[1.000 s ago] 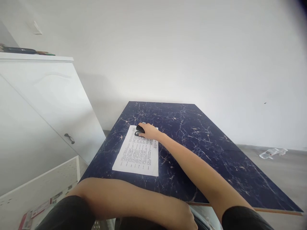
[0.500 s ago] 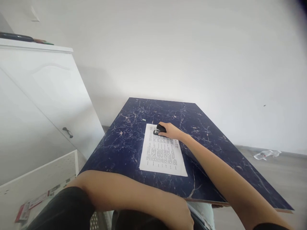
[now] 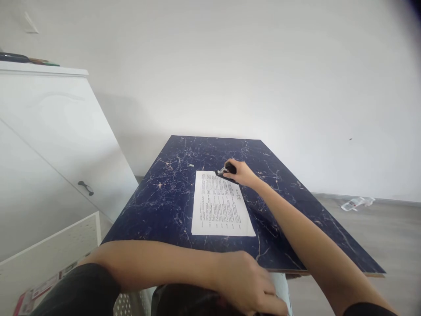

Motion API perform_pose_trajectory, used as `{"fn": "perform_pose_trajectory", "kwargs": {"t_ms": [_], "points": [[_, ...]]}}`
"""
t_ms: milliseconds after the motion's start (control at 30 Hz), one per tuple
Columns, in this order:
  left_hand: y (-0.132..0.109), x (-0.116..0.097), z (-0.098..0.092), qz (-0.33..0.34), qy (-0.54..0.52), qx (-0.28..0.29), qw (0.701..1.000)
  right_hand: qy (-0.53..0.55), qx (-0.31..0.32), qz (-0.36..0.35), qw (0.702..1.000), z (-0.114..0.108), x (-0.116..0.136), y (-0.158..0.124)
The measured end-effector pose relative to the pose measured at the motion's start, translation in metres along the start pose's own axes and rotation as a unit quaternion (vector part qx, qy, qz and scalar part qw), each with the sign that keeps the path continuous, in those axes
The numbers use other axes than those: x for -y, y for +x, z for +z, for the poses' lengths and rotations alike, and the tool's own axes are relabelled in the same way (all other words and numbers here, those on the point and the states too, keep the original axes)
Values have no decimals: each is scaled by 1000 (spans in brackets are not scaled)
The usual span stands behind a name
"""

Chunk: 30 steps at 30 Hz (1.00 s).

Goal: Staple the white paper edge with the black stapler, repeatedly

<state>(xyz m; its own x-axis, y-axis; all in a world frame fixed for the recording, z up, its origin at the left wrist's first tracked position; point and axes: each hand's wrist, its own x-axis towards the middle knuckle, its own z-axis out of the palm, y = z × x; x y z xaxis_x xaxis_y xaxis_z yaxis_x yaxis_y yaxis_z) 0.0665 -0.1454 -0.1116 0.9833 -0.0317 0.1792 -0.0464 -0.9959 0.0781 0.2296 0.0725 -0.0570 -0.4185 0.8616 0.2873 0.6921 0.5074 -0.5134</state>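
Closest to the camera, the left forearm, in a dark sleeve (image 3: 77,292), lies across the bottom of the view, and the left hand (image 3: 248,281) sits just in front of the table's near edge. Its fingers curl downward over something dark — whether they grip anything, I cannot tell. Low on the left, beside that sleeve, a red-and-white packet (image 3: 24,303) shows in part, near a white-framed panel (image 3: 98,228). Beyond the left arm spreads the dark blue, marble-patterned table (image 3: 164,215). On it a printed sheet of paper (image 3: 217,206) lies flat, lines of text over most of it and handwriting near its right edge. At the sheet's far right corner, the right hand (image 3: 242,174), reaching in from the right, has thumb and fingers closed around a black stapler (image 3: 232,168); the stapler's nose points left, over the sheet's far edge, and I cannot tell whether its base touches the paper. Just past the sheet, to the left, a small pale piece (image 3: 191,165) rests on the tabletop. A white cabinet (image 3: 55,131) with a black handle (image 3: 86,188) stands left of the table; clear plastic packaging (image 3: 357,203) lies on the floor to the right — behind everything, a pale wall (image 3: 230,74).
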Motion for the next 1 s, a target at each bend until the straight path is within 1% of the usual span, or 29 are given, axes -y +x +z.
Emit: {"fn": "perform_pose_trajectory", "kwargs": {"t_ms": [33, 67, 100, 167, 200, 267, 300, 367, 433, 467, 533, 633, 733, 800, 900, 1000], "points": [[-2, 5, -7, 27, 9, -28, 999, -9, -16, 10, 1000, -11, -5, -6], [-4, 13, -14, 15, 16, -51, 998, -22, -26, 20, 999, -21, -10, -14], [-5, 22, -19, -18, 18, -70, 997, -37, -31, 30, 998, -31, -17, -22], [-7, 45, -29, -134, 19, -97, 986, -63, -39, 48, 996, -46, -32, -40], [-9, 59, -34, -204, 21, -112, 972, -73, -42, 58, 995, -50, -39, -50], [-14, 89, -46, -326, 28, -146, 934, -92, -46, 77, 992, -54, -54, -67], [-17, 105, -51, -363, 42, -162, 917, -101, -44, 85, 990, -54, -61, -74], [-25, 131, -59, -410, 87, -187, 888, -122, -29, 92, 988, -51, -70, -84], [-30, 146, -58, -429, 128, -181, 876, -149, -12, 91, 985, -47, -74, -89], [-31, 148, -54, -435, 138, -176, 872, -164, -6, 89, 982, -45, -76, -90], [-30, 140, -43, -432, 134, -169, 876, -190, -6, 84, 978, -41, -76, -90], [-21, 115, -25, -409, 88, -163, 893, -203, -16, 79, 976, -38, -77, -90], [-14, 97, -17, -400, 49, -152, 902, -188, -33, 70, 979, -37, -76, -92], [-12, 94, -16, -397, 31, -140, 906, -163, -59, 56, 983, -36, -76, -93], [-14, 97, -15, -399, 8, -135, 907, -118, -92, 32, 988, -36, -76, -94], [-20, 106, -15, -428, 29, -155, 890, -92, -106, 21, 990, -36, -77, -95]]}}
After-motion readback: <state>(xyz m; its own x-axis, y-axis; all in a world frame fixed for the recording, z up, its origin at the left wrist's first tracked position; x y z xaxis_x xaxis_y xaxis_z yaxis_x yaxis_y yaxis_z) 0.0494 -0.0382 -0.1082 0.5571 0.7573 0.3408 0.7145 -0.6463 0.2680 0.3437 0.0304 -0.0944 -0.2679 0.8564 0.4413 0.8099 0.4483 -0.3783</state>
